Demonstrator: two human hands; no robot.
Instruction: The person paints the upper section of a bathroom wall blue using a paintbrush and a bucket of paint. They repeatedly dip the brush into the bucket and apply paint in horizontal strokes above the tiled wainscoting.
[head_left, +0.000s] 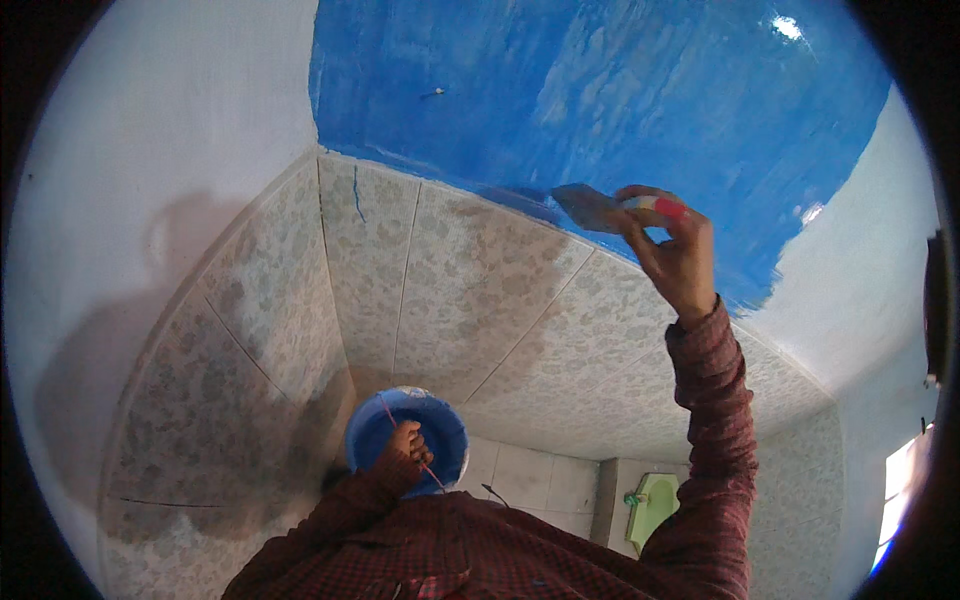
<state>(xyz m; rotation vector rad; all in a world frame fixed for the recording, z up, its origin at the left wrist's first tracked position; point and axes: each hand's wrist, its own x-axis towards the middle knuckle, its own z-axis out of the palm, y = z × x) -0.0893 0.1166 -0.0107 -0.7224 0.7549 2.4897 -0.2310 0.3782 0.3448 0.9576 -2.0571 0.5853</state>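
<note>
My right hand (685,262) is raised, its fingers and thumb closed round a paintbrush (588,208) with a red and white part at the handle. The brush's flat, dark bristle end points left, against or very close to the blue-painted wall (470,70), just above the border with the tiles. Lower down, my left hand (405,445) is closed on the thin reddish handle of a bucket (460,445). Blue paint shows inside this bucket, and its rim is smeared whitish. The bucket hangs in front of my body.
Patterned tiles (450,290) cover the wall below the blue area. A white wall (190,90) meets it at the left corner, and unpainted white wall (850,270) lies to the right. A small nail-like piece (435,92) sticks out. Below are a light-green fixture (655,508) and, at right, a bright window (897,490).
</note>
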